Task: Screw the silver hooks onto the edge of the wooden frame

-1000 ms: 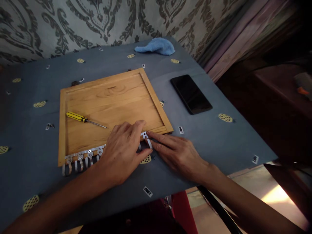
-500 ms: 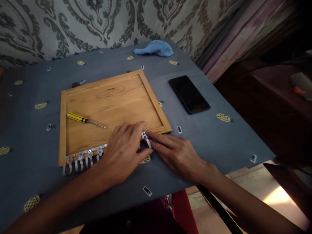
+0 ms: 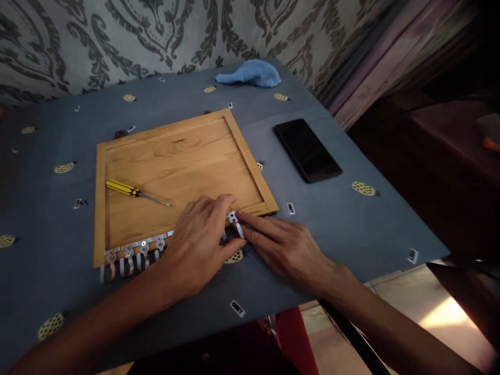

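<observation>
A metal hook rail (image 3: 135, 246) lies along the near edge of a framed wooden board (image 3: 167, 177). Several of its curved hooks hang past that edge, and screw heads show on the left ones. My left hand (image 3: 201, 247) is closed over the rail's middle, thumb below the edge, hiding the hooks under it. At the rail's right end, the fingers of my right hand (image 3: 287, 247) pinch close against the last hook (image 3: 239, 227). A yellow and black screwdriver (image 3: 123, 187) rests on the board's left half, its tip pointing right.
A black phone (image 3: 307, 151) lies right of the board. At the back of the table is a crumpled blue cloth (image 3: 252, 74). A small dark piece (image 3: 80, 202) lies left of the board. The patterned tablecloth (image 3: 187, 323) ends at the near edge, and a patterned wall stands behind.
The view has shifted slightly, so the phone and the board's right side appear a little farther right. Both hands keep their hold at the rail's right part.
</observation>
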The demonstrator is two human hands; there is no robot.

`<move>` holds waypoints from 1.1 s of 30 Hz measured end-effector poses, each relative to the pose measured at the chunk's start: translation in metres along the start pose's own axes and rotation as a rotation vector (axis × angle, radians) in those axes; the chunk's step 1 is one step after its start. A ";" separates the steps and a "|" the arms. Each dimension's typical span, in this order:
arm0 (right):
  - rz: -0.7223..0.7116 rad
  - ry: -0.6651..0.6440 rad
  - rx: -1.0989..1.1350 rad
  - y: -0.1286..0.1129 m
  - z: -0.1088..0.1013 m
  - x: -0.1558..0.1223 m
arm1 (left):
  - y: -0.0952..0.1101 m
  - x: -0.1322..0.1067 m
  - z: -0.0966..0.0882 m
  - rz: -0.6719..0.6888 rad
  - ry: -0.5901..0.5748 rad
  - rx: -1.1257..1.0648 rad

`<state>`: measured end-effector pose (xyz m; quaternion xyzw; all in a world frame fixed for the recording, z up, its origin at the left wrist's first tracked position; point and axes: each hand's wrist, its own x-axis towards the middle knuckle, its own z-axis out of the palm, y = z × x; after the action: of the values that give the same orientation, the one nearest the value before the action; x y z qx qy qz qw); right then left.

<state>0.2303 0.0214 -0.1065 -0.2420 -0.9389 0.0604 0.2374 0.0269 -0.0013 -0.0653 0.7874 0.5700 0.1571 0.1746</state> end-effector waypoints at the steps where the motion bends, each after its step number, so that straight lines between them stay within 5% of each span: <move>1: -0.002 -0.003 -0.003 0.000 0.000 0.000 | 0.000 0.000 0.000 -0.003 -0.002 -0.008; 33: 0.019 -0.003 0.025 0.000 -0.001 0.001 | 0.000 0.000 -0.001 -0.009 -0.016 -0.025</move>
<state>0.2300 0.0213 -0.1055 -0.2478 -0.9360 0.0748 0.2385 0.0265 -0.0007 -0.0643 0.7838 0.5701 0.1573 0.1896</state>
